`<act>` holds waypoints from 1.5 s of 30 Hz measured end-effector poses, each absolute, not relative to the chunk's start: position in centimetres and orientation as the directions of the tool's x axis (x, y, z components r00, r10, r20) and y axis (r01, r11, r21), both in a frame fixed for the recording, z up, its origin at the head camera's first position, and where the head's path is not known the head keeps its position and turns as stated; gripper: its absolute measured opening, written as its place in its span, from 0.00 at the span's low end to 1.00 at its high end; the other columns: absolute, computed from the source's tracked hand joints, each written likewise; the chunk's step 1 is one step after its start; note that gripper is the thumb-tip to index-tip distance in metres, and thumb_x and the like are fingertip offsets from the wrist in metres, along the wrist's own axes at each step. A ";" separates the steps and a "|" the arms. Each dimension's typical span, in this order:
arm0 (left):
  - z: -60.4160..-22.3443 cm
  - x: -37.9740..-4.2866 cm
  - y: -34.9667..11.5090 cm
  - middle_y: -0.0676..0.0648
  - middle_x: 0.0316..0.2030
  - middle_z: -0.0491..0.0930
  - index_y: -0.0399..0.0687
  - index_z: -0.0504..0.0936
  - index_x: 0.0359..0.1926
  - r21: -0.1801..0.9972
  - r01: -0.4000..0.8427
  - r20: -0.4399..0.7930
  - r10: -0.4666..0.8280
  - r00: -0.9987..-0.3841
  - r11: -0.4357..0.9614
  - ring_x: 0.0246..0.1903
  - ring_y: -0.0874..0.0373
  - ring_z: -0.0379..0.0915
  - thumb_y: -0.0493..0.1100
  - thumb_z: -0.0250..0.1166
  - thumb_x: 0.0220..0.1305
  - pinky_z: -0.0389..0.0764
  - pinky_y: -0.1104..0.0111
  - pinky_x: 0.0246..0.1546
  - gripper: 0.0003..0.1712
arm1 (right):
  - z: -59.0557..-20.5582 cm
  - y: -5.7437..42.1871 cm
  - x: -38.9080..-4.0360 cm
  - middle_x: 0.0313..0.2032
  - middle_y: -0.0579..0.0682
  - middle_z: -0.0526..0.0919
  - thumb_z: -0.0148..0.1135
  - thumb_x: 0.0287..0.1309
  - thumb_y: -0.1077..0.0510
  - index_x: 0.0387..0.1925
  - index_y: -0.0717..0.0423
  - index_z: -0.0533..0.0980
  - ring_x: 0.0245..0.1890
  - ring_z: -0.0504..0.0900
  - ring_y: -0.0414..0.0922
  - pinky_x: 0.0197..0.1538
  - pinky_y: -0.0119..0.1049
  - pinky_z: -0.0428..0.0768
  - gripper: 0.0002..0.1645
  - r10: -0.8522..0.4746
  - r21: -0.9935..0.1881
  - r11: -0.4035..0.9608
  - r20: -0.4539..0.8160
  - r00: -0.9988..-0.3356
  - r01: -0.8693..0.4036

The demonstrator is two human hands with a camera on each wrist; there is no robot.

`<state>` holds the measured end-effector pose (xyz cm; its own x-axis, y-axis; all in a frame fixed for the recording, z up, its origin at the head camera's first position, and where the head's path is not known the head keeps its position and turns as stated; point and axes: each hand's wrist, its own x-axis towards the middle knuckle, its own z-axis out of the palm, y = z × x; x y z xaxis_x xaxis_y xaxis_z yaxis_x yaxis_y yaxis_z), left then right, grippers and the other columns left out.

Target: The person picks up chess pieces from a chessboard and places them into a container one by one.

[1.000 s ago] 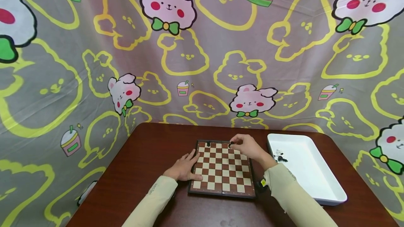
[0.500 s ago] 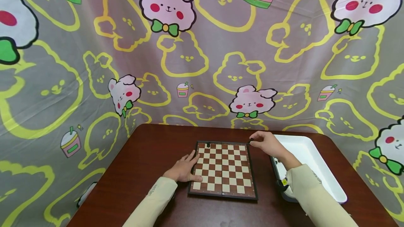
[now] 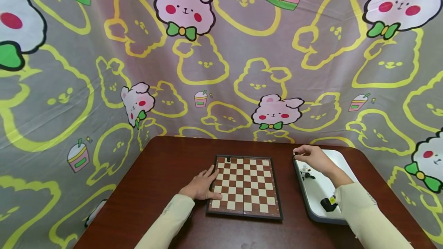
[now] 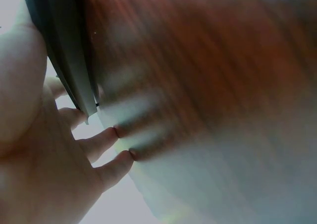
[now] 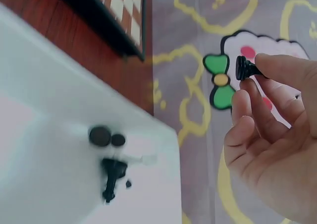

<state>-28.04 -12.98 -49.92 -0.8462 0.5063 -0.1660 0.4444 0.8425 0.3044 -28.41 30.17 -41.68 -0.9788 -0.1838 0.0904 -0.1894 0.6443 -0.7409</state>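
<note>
My left hand [image 3: 202, 185] rests at the left side of the chessboard [image 3: 243, 187], its thumb lying over the squares. In the left wrist view its fingers are spread, with fingertips touching the table beside the board's dark edge. A black chess piece [image 5: 243, 68] is pinched between the thumb and a finger of my right hand [image 5: 282, 120]. In the head view that hand hovers at the far left corner of the white tray [image 3: 340, 168]. Another black chess piece [image 3: 228, 159] stands on the board's far row, near the left corner.
Several black and white chess pieces [image 3: 306, 173] lie in the tray along its left side; one black piece [image 5: 114, 177] is on its side. The brown table [image 3: 166, 156] ends at a patterned curtain [image 3: 238, 80] behind and to the left.
My right hand has lifted the black chess piece from the board's far right part and carried it right, to the tray's far left corner. My left hand stays in place.
</note>
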 end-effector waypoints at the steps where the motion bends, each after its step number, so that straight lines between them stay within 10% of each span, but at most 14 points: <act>1: -49.9 -28.1 -13.0 0.41 0.73 0.40 0.50 0.48 0.75 0.308 0.442 -0.167 0.506 -0.847 0.842 0.67 0.36 0.47 0.72 0.61 0.53 0.59 0.42 0.59 0.58 | -41.8 30.5 -28.4 0.46 0.59 0.77 0.62 0.62 0.54 0.51 0.66 0.76 0.46 0.77 0.55 0.42 0.46 0.76 0.22 -0.179 -0.743 0.644 0.087 -0.980 -0.183; 45: -50.0 -28.3 -12.9 0.41 0.73 0.39 0.50 0.47 0.75 0.306 0.444 -0.175 0.508 -0.844 0.842 0.67 0.37 0.47 0.72 0.61 0.53 0.59 0.42 0.59 0.58 | -43.7 33.7 -28.6 0.43 0.59 0.81 0.59 0.63 0.58 0.52 0.69 0.75 0.39 0.78 0.52 0.38 0.43 0.76 0.21 -0.182 -0.755 0.641 0.029 -0.983 -0.140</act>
<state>-28.30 -12.90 -49.95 -0.8436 0.5078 -0.1747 0.4436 0.8423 0.3060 -28.58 33.71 -43.73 -0.9830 -0.1816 0.0286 -0.1404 0.6410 -0.7545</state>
